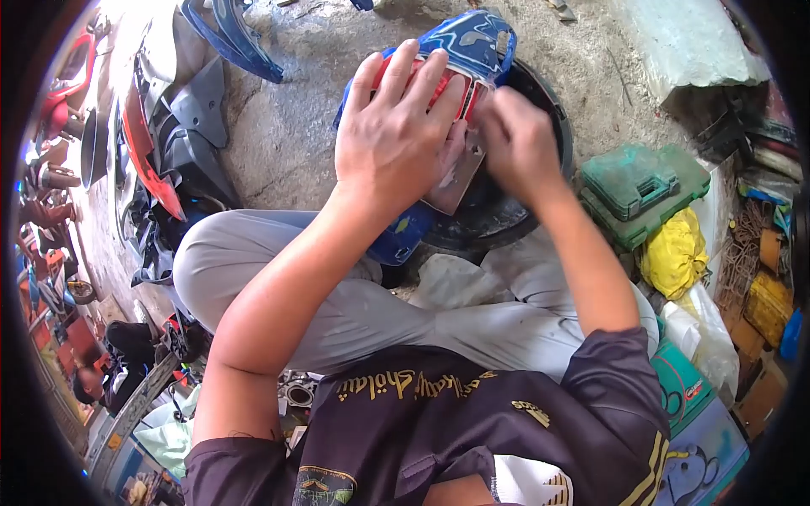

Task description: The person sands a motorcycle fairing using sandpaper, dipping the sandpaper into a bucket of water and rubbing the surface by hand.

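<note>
A blue plastic vehicle panel (468,38) with pale swirls and a red, white-edged section lies over a black basin (540,211). My left hand (392,126) grips this panel from above, fingers spread across its red part; the thumb is partly hidden. My right hand (519,139), smeared by motion, is curled at the panel's right edge. Whatever is in its fingers is too blurred to name. Below the hands, a flat grey-brown piece (451,190) shows with pinkish smears beside it. Another blue part (403,239) pokes out near my left wrist.
Blue (236,38), red (148,156) and dark fairing pieces (198,105) lie on the concrete floor at left. A green tool case (637,190) and a yellow bag (677,251) sit at right. My crossed legs (253,261) frame the near side.
</note>
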The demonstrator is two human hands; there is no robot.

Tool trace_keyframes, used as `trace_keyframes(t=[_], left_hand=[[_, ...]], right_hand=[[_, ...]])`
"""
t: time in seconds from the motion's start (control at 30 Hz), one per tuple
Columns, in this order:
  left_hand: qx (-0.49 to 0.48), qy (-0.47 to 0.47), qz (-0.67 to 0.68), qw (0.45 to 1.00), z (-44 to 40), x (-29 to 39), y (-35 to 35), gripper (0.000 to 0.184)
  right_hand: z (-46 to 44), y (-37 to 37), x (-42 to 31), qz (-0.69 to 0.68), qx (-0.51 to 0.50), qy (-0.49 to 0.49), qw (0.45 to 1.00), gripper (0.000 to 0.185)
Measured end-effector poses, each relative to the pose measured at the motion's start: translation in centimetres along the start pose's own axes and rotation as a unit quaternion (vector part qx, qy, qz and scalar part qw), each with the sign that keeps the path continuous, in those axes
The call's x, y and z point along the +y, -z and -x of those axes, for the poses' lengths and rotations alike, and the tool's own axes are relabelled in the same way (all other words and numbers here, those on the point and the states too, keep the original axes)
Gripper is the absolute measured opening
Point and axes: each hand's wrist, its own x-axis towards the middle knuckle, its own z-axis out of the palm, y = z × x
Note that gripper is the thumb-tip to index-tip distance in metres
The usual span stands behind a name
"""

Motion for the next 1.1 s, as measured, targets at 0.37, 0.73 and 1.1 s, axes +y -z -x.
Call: trace_keyframes(t=[0.37,0.73,1.1], left_hand=[[0.003,-0.012,0.007,1.000,0.4,0.0,0.0,0.043],[0.011,-0.022,-0.008,1.000,0.5,-0.2,-0.2,0.041],[0.027,-0.030,0.001,0.999,0.5,-0.2,-0.3,0.042]], right_hand=[[-1.7,-1.0,0.8,-0.034,0.083,-0.157,0.984,0.021],[-1.2,-1.9,-0.1,-0.036,0.106,-0.175,0.978,0.020],[-1.3,-2.1,1.1,-0.014,0.138,-0.145,0.980,0.019]])
